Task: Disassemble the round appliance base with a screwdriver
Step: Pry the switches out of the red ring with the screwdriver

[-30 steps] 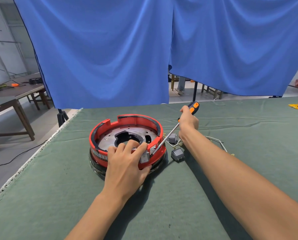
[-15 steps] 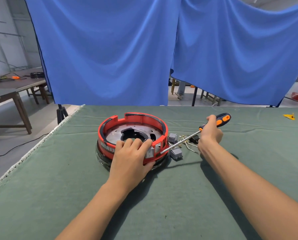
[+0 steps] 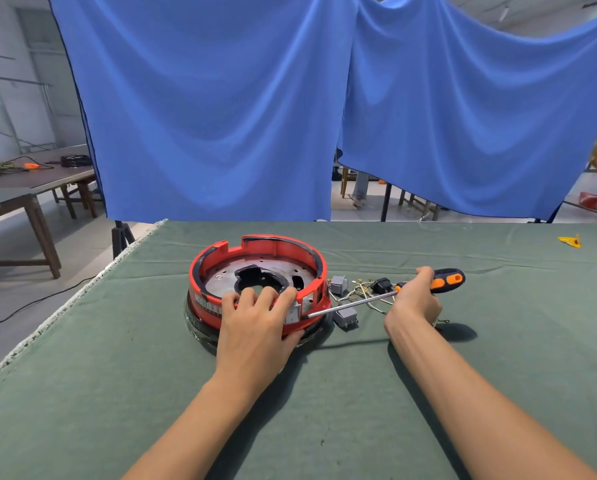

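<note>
The left hand (image 3: 255, 327) grips the near rim of a round red plastic appliance base (image 3: 255, 271), fingers curled over the rim onto the inside and the palm against the outer wall, apparently to keep it from sliding or turning under the tool. The base sits left of centre on a table covered in dark green cloth (image 3: 117, 375), open side up, showing a grey metal plate with a dark ragged hole in the middle, and resting on a dark ring beneath.

The right hand (image 3: 416, 299) is clenched around the black and orange handle of a screwdriver (image 3: 387, 296), held low and nearly level. Its silver shaft runs left, with the tip meeting the near right side of the base, just beside a small white switch (image 3: 292, 315) in the wall. The flat angle suggests prying or working a side fastening rather than driving down from above, though the tip's exact contact is too small to tell.

Between the base and the right hand lie loose removed parts: two small grey plastic boxes (image 3: 345, 315), a small black component (image 3: 381, 284) and thin pale wires (image 3: 361, 292). A blue fabric backdrop (image 3: 220, 116) hangs behind the far edge of the table
</note>
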A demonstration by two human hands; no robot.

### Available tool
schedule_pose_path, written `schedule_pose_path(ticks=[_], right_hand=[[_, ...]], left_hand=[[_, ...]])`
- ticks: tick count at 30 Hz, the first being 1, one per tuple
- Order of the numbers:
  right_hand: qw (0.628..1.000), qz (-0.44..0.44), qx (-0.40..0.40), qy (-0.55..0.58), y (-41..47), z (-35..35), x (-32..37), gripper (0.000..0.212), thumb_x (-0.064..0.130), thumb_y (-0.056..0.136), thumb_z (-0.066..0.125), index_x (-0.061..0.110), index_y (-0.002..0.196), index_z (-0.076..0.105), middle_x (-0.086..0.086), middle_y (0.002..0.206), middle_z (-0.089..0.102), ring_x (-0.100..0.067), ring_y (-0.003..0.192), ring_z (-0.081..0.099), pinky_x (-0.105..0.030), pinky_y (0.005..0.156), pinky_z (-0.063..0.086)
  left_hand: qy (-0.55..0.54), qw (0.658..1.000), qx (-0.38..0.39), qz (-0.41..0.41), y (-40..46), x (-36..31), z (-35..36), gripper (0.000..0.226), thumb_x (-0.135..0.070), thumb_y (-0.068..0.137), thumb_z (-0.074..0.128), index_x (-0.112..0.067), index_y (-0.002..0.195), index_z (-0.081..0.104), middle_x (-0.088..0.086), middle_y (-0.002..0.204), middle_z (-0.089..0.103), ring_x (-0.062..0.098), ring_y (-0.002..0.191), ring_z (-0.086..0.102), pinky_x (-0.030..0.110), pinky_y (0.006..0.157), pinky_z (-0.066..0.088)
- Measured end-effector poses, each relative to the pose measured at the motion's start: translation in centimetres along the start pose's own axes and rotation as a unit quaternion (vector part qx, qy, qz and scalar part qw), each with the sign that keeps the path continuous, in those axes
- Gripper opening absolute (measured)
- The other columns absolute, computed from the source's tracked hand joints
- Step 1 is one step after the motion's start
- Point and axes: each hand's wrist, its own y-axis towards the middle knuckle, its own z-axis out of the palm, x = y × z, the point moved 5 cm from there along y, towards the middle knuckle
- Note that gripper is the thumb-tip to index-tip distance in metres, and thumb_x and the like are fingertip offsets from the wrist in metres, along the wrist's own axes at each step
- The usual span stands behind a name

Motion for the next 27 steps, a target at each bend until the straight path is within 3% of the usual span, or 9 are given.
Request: schedule_pose_path(ticks=[10, 27], right_hand=[[1.000, 0.012, 0.001, 0.001, -0.1, 0.6, -0.3, 0.031, 0.043, 0.078, 0.054, 0.015, 0.067, 0.051, 0.003, 0.061, 0.055, -0.015, 0.056, 0.049, -0.030, 0.048, 0.031], [0.995, 0.027, 0.089, -0.046, -1.2, 5.1, -2.0, 0.027, 0.036, 0.075, 0.059, 0.013, 0.064, 0.051, 0.000, 0.057, 0.053, -0.017, 0.051, 0.046, -0.028, 0.047, 0.031]], left_hand=[[-0.035, 0.999, -0.011, -0.008, 0.2, 0.0, -0.1, 0.055, -0.037, 0.057, 0.085, -0.019, 0.107, 0.068, -0.002, 0.084, 0.066, 0.028, 0.072, 0.057, 0.043, 0.069, 0.041], [-0.041, 0.999, -0.001, -0.008, 0.5, -0.2, -0.1, 0.057, -0.037, 0.056, 0.085, -0.020, 0.108, 0.067, -0.004, 0.086, 0.066, 0.027, 0.074, 0.057, 0.040, 0.069, 0.036]])
